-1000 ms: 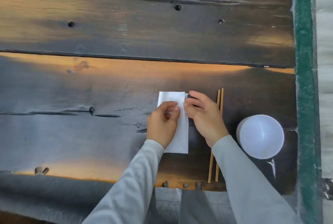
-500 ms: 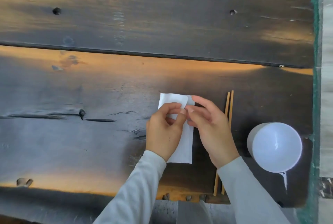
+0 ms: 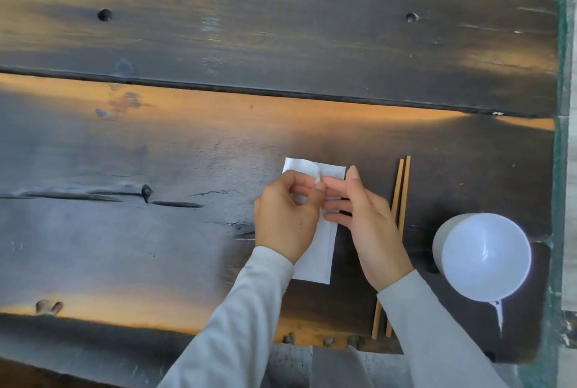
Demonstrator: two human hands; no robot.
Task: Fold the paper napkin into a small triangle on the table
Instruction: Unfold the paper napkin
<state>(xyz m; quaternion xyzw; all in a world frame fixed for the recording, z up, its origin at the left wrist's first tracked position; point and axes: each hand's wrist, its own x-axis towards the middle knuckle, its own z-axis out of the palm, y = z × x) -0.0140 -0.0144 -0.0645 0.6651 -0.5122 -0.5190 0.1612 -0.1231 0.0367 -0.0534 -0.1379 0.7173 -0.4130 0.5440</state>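
A white paper napkin [image 3: 315, 259] lies folded into a narrow strip on a dark, weathered wooden table [image 3: 187, 231], its long axis running from the person's near edge away toward the far planks, leaning slightly to the right at the top. The person's left hand [image 3: 285, 216] rests on the strip and pinches a lifted flap of paper near its far end between thumb and forefinger. The right hand [image 3: 362, 216] sits just beside it with fingers stretched out and loose, fingertips touching the napkin's right edge; it grips nothing. Both hands cover the strip's middle, so the fold there is hidden. Grey sleeves [image 3: 237, 325] reach in from the bottom.

To the right, a pair of wooden chopsticks [image 3: 402, 187] lies parallel to the napkin, partly under the right wrist. Farther right stands a plain white cup [image 3: 482, 256], near the table's corner. A green painted edge [image 3: 559, 169] borders the table on the right. No lettering or brand mark can be read on anything here.
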